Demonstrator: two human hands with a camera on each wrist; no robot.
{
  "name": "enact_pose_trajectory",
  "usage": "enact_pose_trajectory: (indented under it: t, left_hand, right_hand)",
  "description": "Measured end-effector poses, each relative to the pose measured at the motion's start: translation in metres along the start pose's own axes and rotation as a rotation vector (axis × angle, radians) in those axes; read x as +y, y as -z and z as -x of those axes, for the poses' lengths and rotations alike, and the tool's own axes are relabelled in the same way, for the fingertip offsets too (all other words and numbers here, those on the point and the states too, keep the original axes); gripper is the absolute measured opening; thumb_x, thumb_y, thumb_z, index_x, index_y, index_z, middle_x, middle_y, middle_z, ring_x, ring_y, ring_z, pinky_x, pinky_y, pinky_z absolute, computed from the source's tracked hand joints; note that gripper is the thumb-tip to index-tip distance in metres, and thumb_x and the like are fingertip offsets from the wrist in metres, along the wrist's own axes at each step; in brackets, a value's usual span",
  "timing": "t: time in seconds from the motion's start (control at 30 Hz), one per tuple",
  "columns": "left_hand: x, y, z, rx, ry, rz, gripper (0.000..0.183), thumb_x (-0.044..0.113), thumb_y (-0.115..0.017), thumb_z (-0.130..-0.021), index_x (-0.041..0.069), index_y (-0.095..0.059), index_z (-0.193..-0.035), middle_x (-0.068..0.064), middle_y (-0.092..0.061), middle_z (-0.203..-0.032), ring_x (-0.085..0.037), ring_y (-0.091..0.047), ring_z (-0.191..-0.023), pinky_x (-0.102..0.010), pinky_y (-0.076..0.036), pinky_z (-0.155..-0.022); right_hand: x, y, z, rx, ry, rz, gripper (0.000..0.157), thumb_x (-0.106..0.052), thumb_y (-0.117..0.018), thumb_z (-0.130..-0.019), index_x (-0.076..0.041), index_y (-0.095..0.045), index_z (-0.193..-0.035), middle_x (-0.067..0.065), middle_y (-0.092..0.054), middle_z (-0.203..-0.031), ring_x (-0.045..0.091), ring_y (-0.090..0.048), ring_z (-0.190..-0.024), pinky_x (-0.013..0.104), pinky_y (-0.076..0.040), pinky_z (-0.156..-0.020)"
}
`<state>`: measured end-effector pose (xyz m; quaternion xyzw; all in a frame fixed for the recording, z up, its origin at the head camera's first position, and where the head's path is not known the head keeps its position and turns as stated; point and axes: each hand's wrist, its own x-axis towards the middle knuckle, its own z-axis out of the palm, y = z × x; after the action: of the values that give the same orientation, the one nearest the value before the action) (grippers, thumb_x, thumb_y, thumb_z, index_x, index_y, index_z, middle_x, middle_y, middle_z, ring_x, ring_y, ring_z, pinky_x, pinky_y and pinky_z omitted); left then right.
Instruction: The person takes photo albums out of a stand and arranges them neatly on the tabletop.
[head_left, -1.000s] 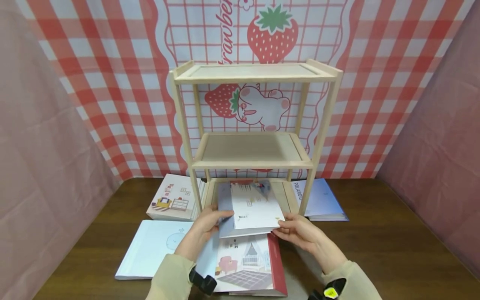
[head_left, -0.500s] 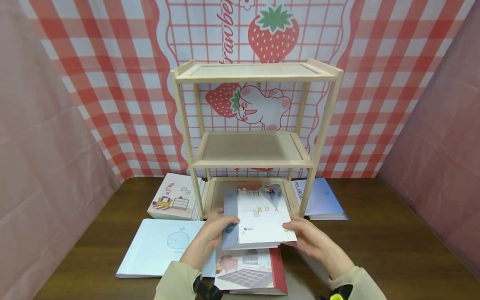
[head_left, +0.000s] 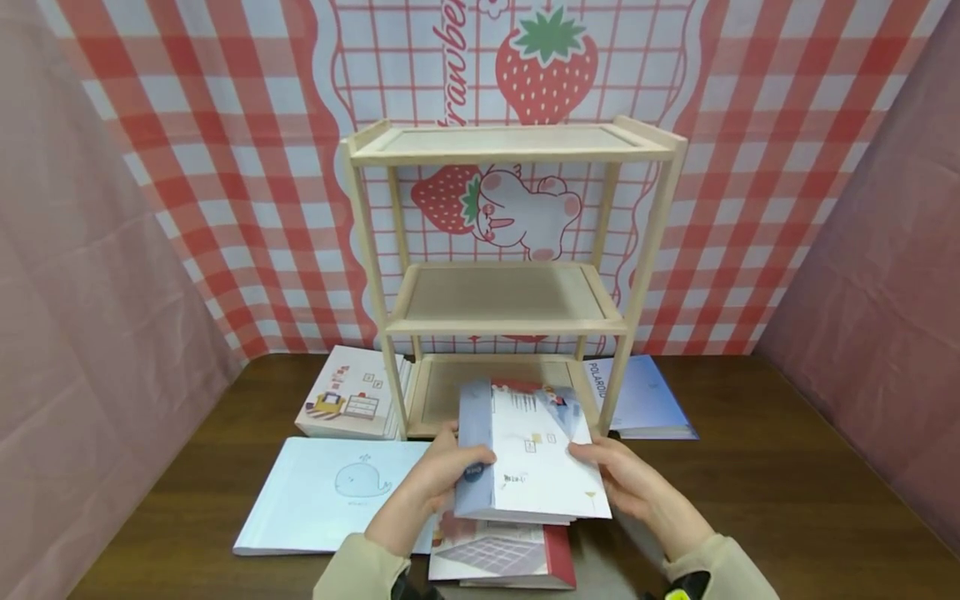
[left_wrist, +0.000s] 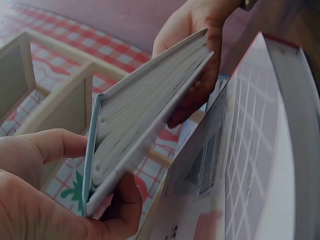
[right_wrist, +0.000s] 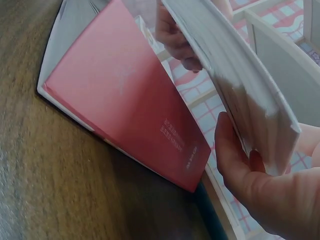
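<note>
Both hands hold a thick photo album (head_left: 551, 479) with a white cover and grey-blue spine, tilted in front of the shelf's lowest board. My left hand (head_left: 435, 475) grips the spine side, thumb on top near a dark round spot. At the opposite edge my right hand (head_left: 633, 483) pinches the cover, thumb above and fingers underneath. The left wrist view shows the album's page block (left_wrist: 145, 105) between its covers, both hands around it. Beneath it on the table lies a second album (head_left: 491, 558), partly hidden; its red spine (right_wrist: 120, 85) fills much of the right wrist view.
A three-tier wooden shelf (head_left: 506, 325) stands behind the hands. Left of it are a pale blue whale album (head_left: 322, 500) and a stack of white albums (head_left: 348, 392). A blue POLAROID album (head_left: 645, 400) lies at its right, on the brown table (head_left: 765, 500).
Both hands have drawn the white-and-grey album toward me and slightly right, off the lowest board. It now covers more of the red-spined album.
</note>
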<state>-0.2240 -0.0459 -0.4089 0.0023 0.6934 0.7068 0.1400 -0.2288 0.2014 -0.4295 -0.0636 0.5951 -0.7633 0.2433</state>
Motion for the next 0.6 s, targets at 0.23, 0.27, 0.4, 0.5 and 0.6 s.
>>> enact_pose_trajectory:
  t: [0.23, 0.27, 0.4, 0.5, 0.6]
  left_hand:
    - [0.002, -0.004, 0.006, -0.033, -0.015, -0.027, 0.073, 0.006, -0.064, -0.070, -0.009, -0.022, -0.127, -0.029, -0.043, -0.115, -0.032, -0.057, -0.093, -0.044, -0.051, -0.077]
    - [0.002, -0.005, 0.007, -0.036, -0.021, -0.037, 0.073, 0.006, -0.065, -0.070, -0.010, -0.022, -0.127, -0.029, -0.043, -0.116, -0.033, -0.057, -0.094, -0.045, -0.051, -0.078]
    - [0.001, -0.006, 0.007, -0.032, -0.049, -0.139, 0.075, 0.007, -0.067, -0.071, -0.011, -0.024, -0.130, -0.031, -0.044, -0.119, -0.037, -0.053, -0.102, -0.048, -0.048, -0.083]
    - [0.001, -0.006, 0.007, -0.047, -0.068, -0.230, 0.076, 0.009, -0.070, -0.072, -0.010, -0.026, -0.130, -0.030, -0.047, -0.117, -0.038, -0.053, -0.102, -0.048, -0.049, -0.080]
    - [0.001, -0.006, 0.009, -0.108, -0.076, -0.253, 0.074, 0.010, -0.070, -0.073, -0.009, -0.027, -0.129, -0.029, -0.049, -0.114, -0.035, -0.055, -0.099, -0.046, -0.050, -0.077]
  right_hand:
    - [0.000, 0.003, 0.004, 0.031, -0.016, 0.006, 0.038, -0.015, -0.043, -0.094, 0.004, -0.033, -0.125, -0.002, -0.064, -0.093, 0.010, -0.062, -0.083, 0.026, -0.052, -0.072]
    - [0.000, 0.004, 0.004, 0.036, -0.018, 0.003, 0.039, -0.015, -0.043, -0.095, 0.004, -0.032, -0.127, -0.002, -0.064, -0.093, 0.009, -0.062, -0.083, 0.026, -0.052, -0.072]
    - [0.002, 0.006, 0.008, 0.046, -0.028, -0.004, 0.039, -0.014, -0.040, -0.095, 0.004, -0.029, -0.128, -0.003, -0.063, -0.093, 0.009, -0.062, -0.083, 0.026, -0.051, -0.073]
    - [0.003, 0.007, 0.011, 0.049, -0.032, -0.001, 0.033, -0.015, -0.040, -0.095, 0.001, -0.034, -0.124, -0.003, -0.064, -0.093, 0.008, -0.062, -0.083, 0.026, -0.051, -0.073]
    - [0.001, 0.008, 0.015, 0.049, -0.036, 0.012, 0.032, -0.017, -0.042, -0.095, 0.001, -0.036, -0.121, -0.003, -0.065, -0.093, 0.009, -0.062, -0.083, 0.026, -0.051, -0.073]
